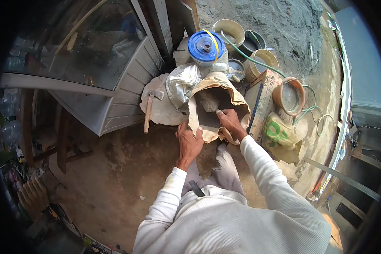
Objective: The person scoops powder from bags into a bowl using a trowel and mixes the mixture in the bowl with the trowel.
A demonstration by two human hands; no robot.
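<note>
A brown paper sack (192,112) stands with its mouth open in front of me, its rim folded and crumpled. My left hand (189,142) grips the near left edge of the sack, fingers closed on the paper. Over the sack's right side, my right hand (232,122) reaches into the mouth with its fingers closed. Just beyond those fingers lies a heap of grey powder (208,101); what the hand holds is hidden. Left of the sack, a hammer (150,110) with a wooden handle leans on a pale slab (160,115), beside a crumpled white bag (183,84).
A blue-lidded bucket (204,47) stands behind the sack. Several buckets, including an orange-brown one (290,96), are at the back right with a green hose (258,61). A long cardboard box (260,99) borders the sack's right. A glass-topped cabinet (129,84) rises at left.
</note>
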